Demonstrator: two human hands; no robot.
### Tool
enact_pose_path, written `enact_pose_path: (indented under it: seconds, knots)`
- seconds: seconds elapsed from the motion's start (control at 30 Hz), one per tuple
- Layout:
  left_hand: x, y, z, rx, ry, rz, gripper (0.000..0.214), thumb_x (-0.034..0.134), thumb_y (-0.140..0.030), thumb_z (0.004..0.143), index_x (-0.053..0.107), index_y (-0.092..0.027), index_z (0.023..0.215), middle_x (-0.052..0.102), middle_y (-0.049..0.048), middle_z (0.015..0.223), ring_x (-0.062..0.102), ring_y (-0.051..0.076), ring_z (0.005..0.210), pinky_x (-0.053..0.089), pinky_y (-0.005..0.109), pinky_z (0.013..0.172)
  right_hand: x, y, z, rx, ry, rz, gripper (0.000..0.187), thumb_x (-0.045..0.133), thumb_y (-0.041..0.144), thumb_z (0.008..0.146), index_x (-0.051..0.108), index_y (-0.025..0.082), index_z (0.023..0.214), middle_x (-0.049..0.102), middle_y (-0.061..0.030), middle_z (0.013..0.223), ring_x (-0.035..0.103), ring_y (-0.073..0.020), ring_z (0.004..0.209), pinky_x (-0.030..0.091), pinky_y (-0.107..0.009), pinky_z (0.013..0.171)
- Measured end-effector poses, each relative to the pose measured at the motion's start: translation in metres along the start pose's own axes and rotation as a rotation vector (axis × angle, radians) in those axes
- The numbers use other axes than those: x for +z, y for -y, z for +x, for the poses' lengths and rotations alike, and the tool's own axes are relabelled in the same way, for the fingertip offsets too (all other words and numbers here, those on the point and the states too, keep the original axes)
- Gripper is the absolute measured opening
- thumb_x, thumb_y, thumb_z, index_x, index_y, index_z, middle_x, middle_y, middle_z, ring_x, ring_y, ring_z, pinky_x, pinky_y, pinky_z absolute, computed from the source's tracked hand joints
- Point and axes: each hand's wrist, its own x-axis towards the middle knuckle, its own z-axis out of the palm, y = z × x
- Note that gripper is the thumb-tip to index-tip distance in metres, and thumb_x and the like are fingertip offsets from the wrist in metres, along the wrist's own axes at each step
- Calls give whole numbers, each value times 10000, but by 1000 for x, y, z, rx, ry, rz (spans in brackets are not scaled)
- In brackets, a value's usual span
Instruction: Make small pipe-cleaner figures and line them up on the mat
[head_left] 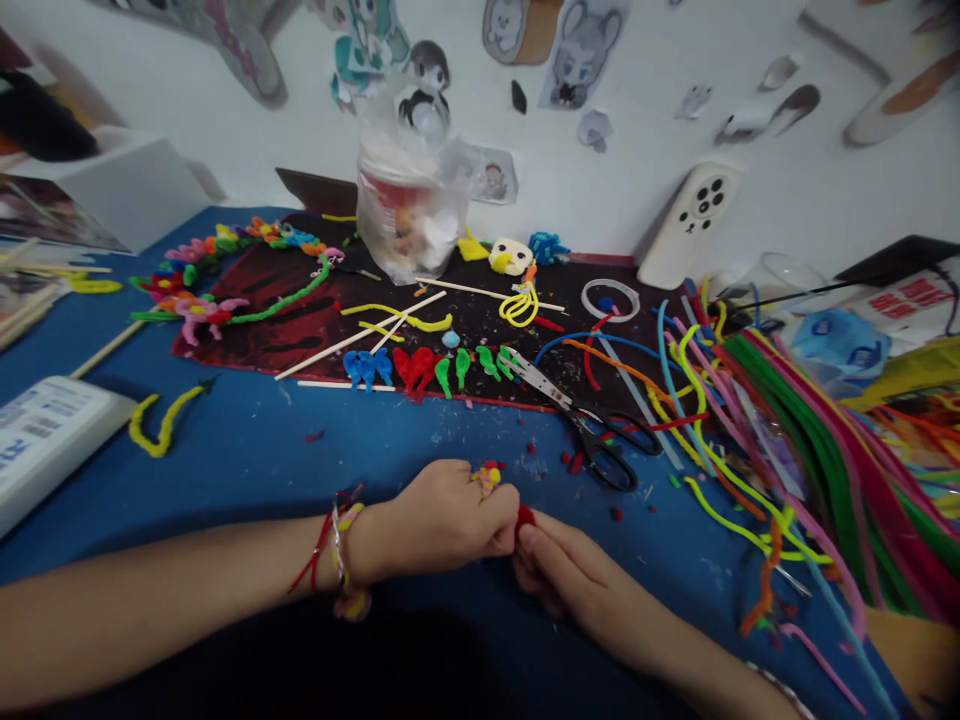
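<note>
My left hand (450,515) is closed in a fist above the blue table, a small flower ring on one finger and bracelets at the wrist. Facing it, my right hand (566,565) pinches with thumb and fingers. Between the two hands shows a bit of red pipe cleaner (523,518); most of it is hidden by the fingers. Beyond the hands lies a row of bent pipe-cleaner shapes: blue ones (367,369), red ones (414,370) and green ones (463,368). Scissors (577,408) with black handles rest partly open to the right of the row.
Loose pipe cleaners (697,400) and a thick bundle (832,440) crowd the right. A flower garland (281,305) lies at the back left, near a plastic-wrapped cup (409,205). A phone (690,225) leans on the wall. A white box (52,440) stands left. Red scraps dot the table.
</note>
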Motion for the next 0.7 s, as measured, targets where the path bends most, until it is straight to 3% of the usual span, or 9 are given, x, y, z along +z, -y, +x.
enact_pose_path:
  seconds: [0.1,0.23,0.4,0.53,0.7]
  knots:
    - [0,-5,0,-170,76,-141,220,323,-233,861,425,-187,671,475,-31,525,442,128,444,298,263,465,2,1,1,-7,-8,18,339,271,425,927,391,182,724,357,40,640,307,-85,553,288,-205,499]
    - [-10,-3,5,-336,202,-539,253,287,-209,875,394,-182,647,399,-53,528,374,95,464,298,231,496,3,1,4,11,-22,130,352,300,455,912,384,181,707,339,49,616,289,-79,525,257,-200,469]
    - [-20,6,13,-584,166,-956,309,220,-189,902,368,-167,632,365,-52,581,351,76,542,329,201,581,0,0,3,40,-26,211,356,310,460,907,375,180,697,316,57,606,247,-70,498,222,-190,442]
    - [-19,8,14,-542,222,-1006,261,294,-249,894,430,-162,689,413,-44,615,375,82,574,329,199,574,0,-2,3,43,-34,200,348,313,466,905,359,189,699,297,61,602,235,-70,489,215,-192,429]
    - [-16,6,13,-378,310,-790,234,371,-263,873,432,-163,671,397,-55,555,337,76,507,288,198,523,1,-4,1,-44,-150,-34,284,322,410,917,431,187,778,377,42,645,322,-86,543,296,-202,486]
